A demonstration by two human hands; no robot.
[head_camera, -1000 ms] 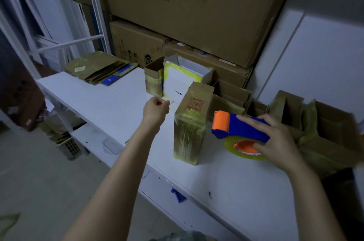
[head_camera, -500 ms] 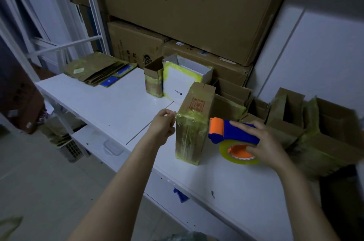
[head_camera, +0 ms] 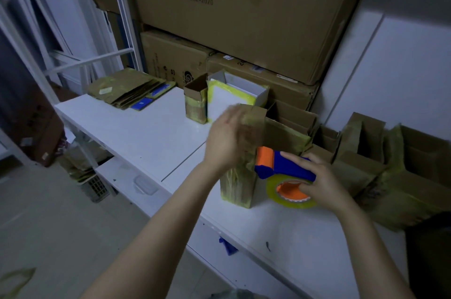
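Left fingers [head_camera: 233, 120] blurred (grip unclear) at one box [head_camera: 238, 186], right fingers [head_camera: 296, 157] gripping one tape dispenser [head_camera: 278, 169]

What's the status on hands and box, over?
Left hand on top of tall box, blurred, grip unclear. Right hand grips tape dispenser beside it. Open boxes close behind, none between.
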